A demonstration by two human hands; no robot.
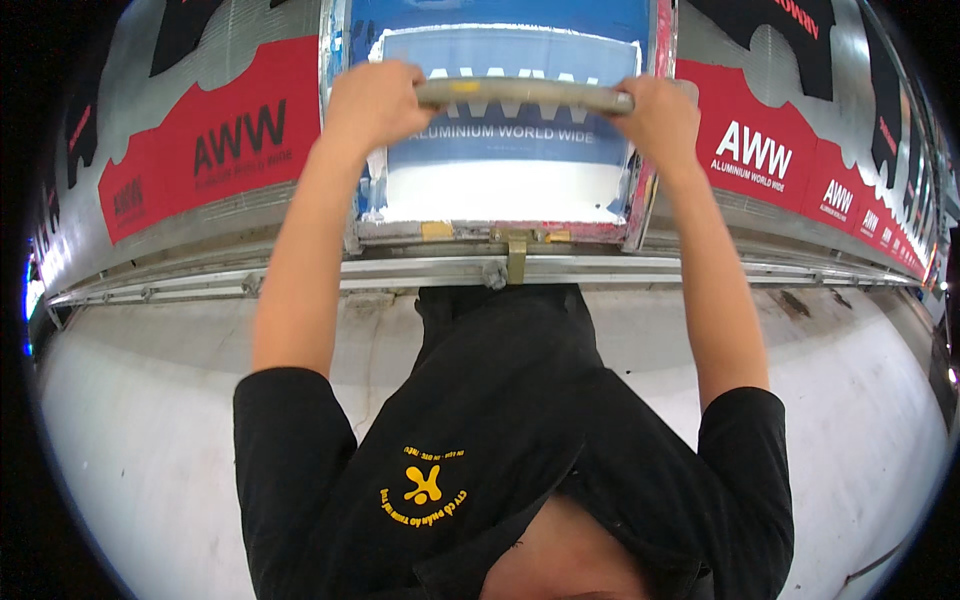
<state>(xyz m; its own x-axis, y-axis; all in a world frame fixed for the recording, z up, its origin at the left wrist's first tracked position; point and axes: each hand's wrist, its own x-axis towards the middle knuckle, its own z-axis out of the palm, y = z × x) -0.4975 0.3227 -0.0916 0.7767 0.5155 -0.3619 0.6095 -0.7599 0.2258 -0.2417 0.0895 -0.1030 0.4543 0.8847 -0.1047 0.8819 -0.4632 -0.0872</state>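
Observation:
A long squeegee (525, 93) lies crosswise over a blue-meshed printing screen (590, 15). My left hand (375, 105) is closed round its left end and my right hand (658, 115) round its right end. Pale lettering shows through the mesh below the squeegee. Nearer to me, a band of white ink (490, 188) spreads across the screen. The worn, paint-stained frame (385, 232) borders the mesh, with a brass-coloured bracket (516, 257) at its near edge. The squeegee's blade cannot be made out.
Along the long printing table, printed red fabric pieces (265, 95) lie to the left and more red pieces (770, 115) to the right, with black pieces (790, 50) beyond. A metal rail (400, 270) runs along the table's near edge, above a pale floor (150, 400).

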